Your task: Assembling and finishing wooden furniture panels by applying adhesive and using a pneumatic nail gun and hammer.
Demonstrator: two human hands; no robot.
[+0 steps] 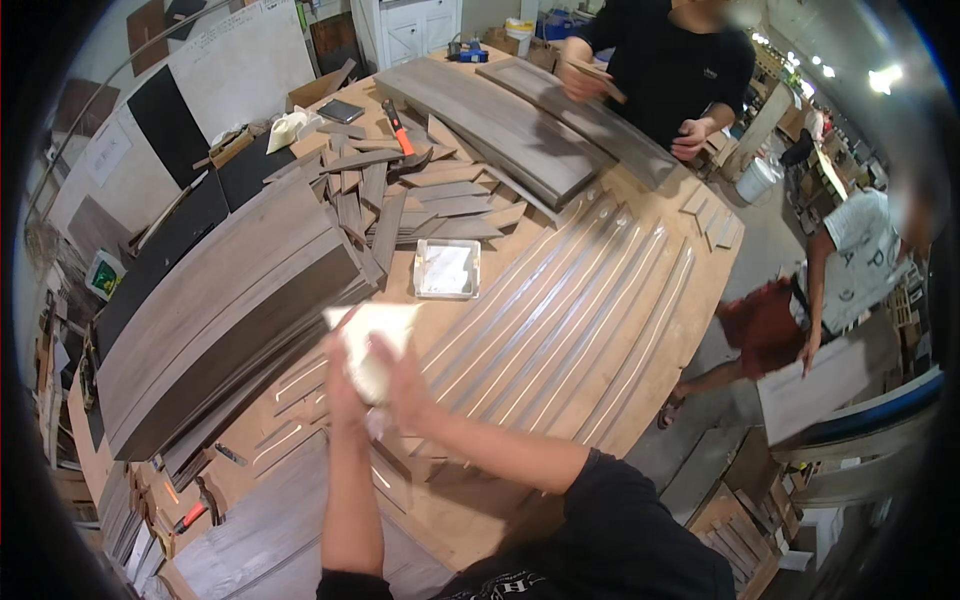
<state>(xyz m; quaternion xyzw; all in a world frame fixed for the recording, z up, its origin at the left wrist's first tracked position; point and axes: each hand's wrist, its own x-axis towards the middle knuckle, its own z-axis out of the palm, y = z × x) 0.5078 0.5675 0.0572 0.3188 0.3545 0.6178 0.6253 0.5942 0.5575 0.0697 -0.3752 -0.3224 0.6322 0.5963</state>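
Observation:
Between my two hands, above the work table, is a cream-white soft pouch, its narrow lower end near my wrists. My left hand grips its left side, while my right hand wraps round its right side. Both are a little blurred by motion. Beyond and to the right lie several thin grey wood strips, side by side, with pale cream lines of what looks like glue along them. A few shorter strips with similar lines rest left of my forearms. Just past the pouch sits a shallow white square tray.
Stacked grey-brown boards fill the left side. Behind the tray are loose wood pieces and a hammer; another hammer lies near left. Across the table, a person stands behind long panels. Another person is at right.

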